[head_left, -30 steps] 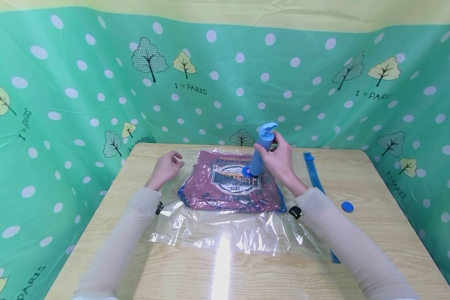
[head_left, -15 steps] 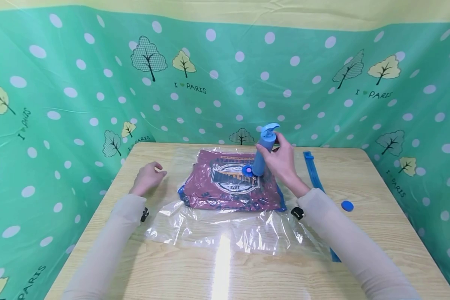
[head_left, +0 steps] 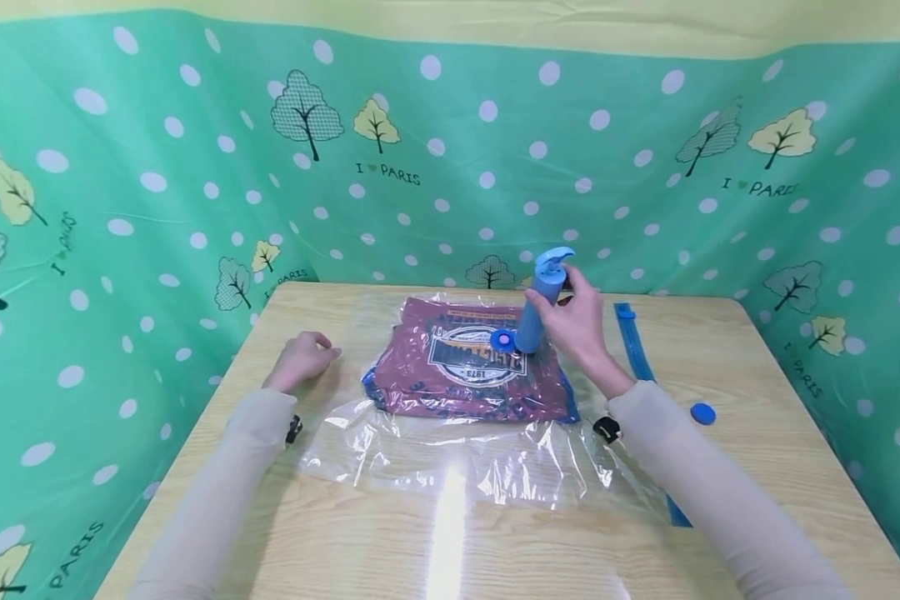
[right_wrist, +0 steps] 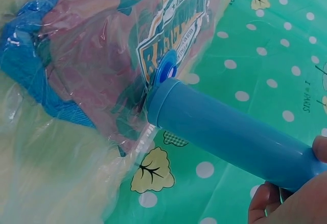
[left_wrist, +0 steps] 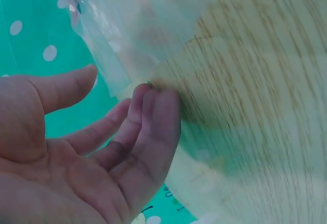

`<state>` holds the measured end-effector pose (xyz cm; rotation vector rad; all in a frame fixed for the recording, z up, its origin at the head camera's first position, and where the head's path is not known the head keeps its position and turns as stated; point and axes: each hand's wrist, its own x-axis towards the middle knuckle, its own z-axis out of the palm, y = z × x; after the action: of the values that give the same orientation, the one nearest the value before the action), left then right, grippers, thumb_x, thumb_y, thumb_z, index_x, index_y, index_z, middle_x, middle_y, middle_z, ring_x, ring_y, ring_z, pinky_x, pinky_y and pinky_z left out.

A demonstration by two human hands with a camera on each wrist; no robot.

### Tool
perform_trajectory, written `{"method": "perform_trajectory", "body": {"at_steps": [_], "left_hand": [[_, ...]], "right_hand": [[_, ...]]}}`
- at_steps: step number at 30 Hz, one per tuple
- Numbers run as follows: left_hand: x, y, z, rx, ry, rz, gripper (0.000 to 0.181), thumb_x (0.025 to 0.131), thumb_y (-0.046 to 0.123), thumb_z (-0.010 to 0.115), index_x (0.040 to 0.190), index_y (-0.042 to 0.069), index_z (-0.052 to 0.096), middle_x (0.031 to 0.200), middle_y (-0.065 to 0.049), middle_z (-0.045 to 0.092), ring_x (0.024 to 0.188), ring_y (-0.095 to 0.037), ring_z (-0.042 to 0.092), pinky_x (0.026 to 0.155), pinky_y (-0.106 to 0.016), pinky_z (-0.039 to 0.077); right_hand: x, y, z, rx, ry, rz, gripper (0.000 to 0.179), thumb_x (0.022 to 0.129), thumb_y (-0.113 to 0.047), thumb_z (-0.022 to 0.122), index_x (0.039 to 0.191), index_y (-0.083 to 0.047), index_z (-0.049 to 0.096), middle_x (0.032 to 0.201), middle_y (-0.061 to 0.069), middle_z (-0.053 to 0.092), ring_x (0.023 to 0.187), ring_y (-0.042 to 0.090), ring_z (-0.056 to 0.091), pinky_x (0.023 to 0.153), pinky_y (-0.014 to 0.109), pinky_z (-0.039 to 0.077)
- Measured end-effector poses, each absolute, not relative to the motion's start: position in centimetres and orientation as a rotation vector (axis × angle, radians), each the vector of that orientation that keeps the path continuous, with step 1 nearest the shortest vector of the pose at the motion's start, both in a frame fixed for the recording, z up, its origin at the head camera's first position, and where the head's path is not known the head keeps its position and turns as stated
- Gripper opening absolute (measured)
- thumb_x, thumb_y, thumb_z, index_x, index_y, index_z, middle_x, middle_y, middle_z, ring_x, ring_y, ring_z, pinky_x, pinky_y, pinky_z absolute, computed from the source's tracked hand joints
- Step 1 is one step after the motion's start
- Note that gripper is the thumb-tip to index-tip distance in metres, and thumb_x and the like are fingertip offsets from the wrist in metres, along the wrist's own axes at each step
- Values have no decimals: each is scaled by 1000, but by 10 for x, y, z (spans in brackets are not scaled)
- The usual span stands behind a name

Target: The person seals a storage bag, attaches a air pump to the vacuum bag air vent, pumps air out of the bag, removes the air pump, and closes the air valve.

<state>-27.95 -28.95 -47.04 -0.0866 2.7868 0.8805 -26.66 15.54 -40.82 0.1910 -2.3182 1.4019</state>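
Note:
My right hand point(head_left: 579, 321) grips a blue hand pump point(head_left: 538, 310) near its top, thumb and fingers round the barrel. The pump's lower end stands beside a round blue valve point(head_left: 503, 339) on a clear vacuum storage bag point(head_left: 450, 454). Inside the bag lies a folded maroon garment point(head_left: 412, 367) with a printed badge and blue edges. To the left of the bag, my left hand point(head_left: 302, 360) hovers or rests by the table with loosely bent fingers, holding nothing. In the left wrist view its fingers point(left_wrist: 153, 147) curve near the bag's clear film.
A blue sealing strip point(head_left: 633, 343) with a slider lies to the right, partly behind my right forearm. Further right is a round blue cap point(head_left: 702, 413). The wooden table point(head_left: 360, 542) meets a green dotted curtain point(head_left: 390, 200) at the back and sides.
My left hand has drawn back left and toward me from the bag's edge. My right hand has shifted the pump's foot slightly right, off the valve, which now shows whole.

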Motion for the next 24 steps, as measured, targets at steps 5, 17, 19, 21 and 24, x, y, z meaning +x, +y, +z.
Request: {"method": "perform_trajectory", "body": {"at_steps": [5, 17, 19, 21, 24], "left_hand": [[-275, -290, -471, -110, 2648, 1014, 50, 105, 22, 63, 138, -13, 48, 72, -12, 62, 58, -23, 64, 65, -39, 61], [-278, -294, -479, -151, 2620, 1077, 46, 102, 13, 66, 135, -15, 52, 85, -12, 66, 66, -16, 60, 63, -31, 58], [-277, -295, -481, -157, 2608, 1112, 39, 101, 11, 67, 129, -14, 57, 86, -12, 67, 68, -16, 61, 63, -30, 58], [-277, -297, -482, -159, 2597, 1139, 32, 100, 10, 68, 122, -13, 61, 85, -11, 67, 69, -16, 61, 62, -29, 58], [-277, -298, -483, -172, 2589, 1156, 25, 100, 9, 69, 115, -10, 65, 83, -10, 66, 68, -15, 61, 61, -28, 57]], "right_hand": [[-266, 156, -408, 183, -2318, 1391, 53, 97, -22, 80, 139, 0, 58, 126, 20, 68, 99, 35, 64, 76, 41, 52], [-265, 162, -409, 163, -2316, 1395, 51, 96, -20, 80, 138, 0, 59, 125, 18, 67, 106, 34, 63, 79, 42, 52], [-264, 163, -409, 163, -2315, 1393, 51, 96, -20, 80, 138, 0, 59, 125, 19, 67, 105, 33, 63, 79, 41, 51], [-264, 164, -409, 158, -2318, 1388, 50, 97, -21, 80, 138, 0, 59, 124, 18, 67, 105, 33, 63, 78, 41, 51], [-263, 166, -409, 148, -2324, 1382, 51, 97, -22, 80, 138, 0, 60, 125, 18, 67, 106, 33, 63, 78, 40, 50]]}}
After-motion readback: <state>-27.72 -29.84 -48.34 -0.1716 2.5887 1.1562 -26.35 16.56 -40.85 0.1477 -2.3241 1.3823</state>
